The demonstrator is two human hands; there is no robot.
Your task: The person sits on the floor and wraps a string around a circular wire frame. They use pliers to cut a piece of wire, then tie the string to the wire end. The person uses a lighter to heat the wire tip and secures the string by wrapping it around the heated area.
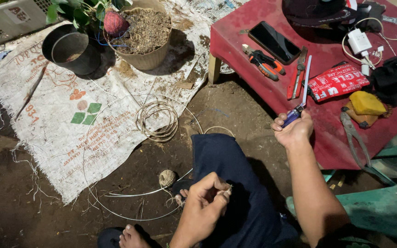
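My left hand [204,202] is low in the middle of the view, over my dark blue trouser leg [226,183], with its fingers pinched on the end of a thin twine or wire [228,188]. My right hand [294,129] is raised at the edge of the red table [235,36] and is closed around a blue lighter [293,115]. A small ball of twine [167,177] lies on the dirt beside my left hand, and a long loop of thin silver wire [116,195] curves across the ground there.
A coil of wire [158,120] lies on a white woven sack [60,115]. A black pot [71,49] and a soil-filled tan pot [147,32] stand behind. The table carries a phone [274,42], orange-handled pliers [265,63], red-handled scissors [297,73], a red packet [338,81], a charger [360,42].
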